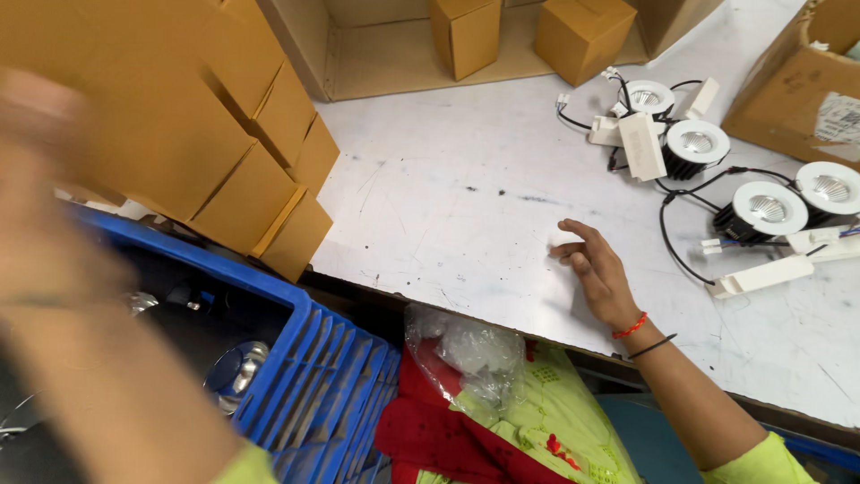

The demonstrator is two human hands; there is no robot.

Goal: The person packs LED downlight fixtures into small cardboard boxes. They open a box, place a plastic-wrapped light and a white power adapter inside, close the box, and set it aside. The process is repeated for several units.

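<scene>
My right hand [593, 267] rests on the white worktable [448, 197], fingers loosely apart, holding nothing. To its right lie several round white downlights [769, 209] with black wires and white driver boxes [642, 146]. My left hand [36, 116] is raised close to the camera at the far left, blurred, in front of a stack of folded brown cardboard boxes [206, 134]; whether it grips anything cannot be made out.
A blue plastic crate [313, 367] with metal parts sits below the table edge at left. A clear plastic bag [466, 358] lies on red and green cloth. Open cartons [582, 36] stand at the back, a larger carton [797, 99] at the right.
</scene>
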